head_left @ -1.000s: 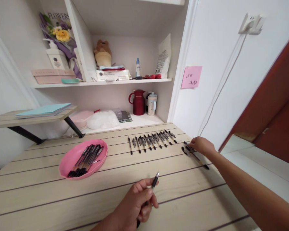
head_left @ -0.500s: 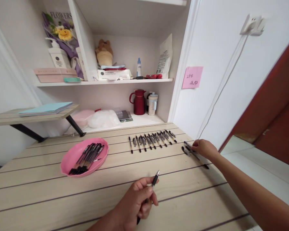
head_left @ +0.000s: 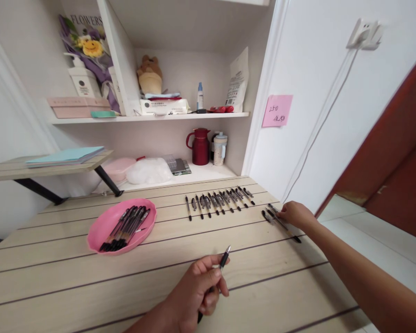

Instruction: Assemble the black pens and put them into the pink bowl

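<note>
My left hand is closed around a pen, whose bare silver tip points up and away above the table. At the right side of the table my right hand pinches a dark clear pen cap at the tabletop. An uncapped pen lies slantwise just beside these fingers, with another loose cap on its left. Farther back, a row of pens and caps is laid out side by side. Several more pens rest in a pink scalloped dish on the left.
A small raised shelf with blue paper stands at the left. Behind the table, a white cabinet holds a red jug, a cup and a plastic bag. A cable runs down the wall at right.
By the right hand, the pen cap and the uncapped pen now show slightly farther apart. The left hand keeps its pen almost still.
</note>
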Motion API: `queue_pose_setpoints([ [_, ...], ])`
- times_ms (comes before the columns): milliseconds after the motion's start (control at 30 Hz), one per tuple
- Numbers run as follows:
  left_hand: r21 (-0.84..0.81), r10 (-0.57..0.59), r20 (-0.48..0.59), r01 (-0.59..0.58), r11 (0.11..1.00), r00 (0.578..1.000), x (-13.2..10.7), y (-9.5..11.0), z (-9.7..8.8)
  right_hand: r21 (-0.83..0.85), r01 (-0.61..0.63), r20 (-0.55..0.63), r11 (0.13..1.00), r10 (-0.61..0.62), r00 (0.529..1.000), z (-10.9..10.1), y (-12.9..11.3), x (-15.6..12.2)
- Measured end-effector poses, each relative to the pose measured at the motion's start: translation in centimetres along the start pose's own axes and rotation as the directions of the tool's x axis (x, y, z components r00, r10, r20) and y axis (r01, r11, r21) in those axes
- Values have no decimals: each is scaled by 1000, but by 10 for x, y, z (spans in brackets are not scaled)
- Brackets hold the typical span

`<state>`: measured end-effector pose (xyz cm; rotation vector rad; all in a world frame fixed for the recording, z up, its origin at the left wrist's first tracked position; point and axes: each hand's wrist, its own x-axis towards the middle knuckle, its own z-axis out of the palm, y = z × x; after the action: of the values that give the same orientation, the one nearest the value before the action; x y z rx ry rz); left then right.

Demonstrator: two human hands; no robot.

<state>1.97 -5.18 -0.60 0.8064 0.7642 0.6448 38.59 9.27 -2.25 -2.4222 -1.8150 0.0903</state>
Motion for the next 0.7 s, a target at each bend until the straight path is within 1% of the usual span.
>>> queue_pose_setpoints([
  [367,-11,23,19,-23,1000,1000,1,-2,-1,-29,32,28,999,-31,999,-1,6,-8],
  [700,3,26,17,-26,1000,1000,0,-2,0,-3,56,39,998,-56,998,-6,9,-20],
])
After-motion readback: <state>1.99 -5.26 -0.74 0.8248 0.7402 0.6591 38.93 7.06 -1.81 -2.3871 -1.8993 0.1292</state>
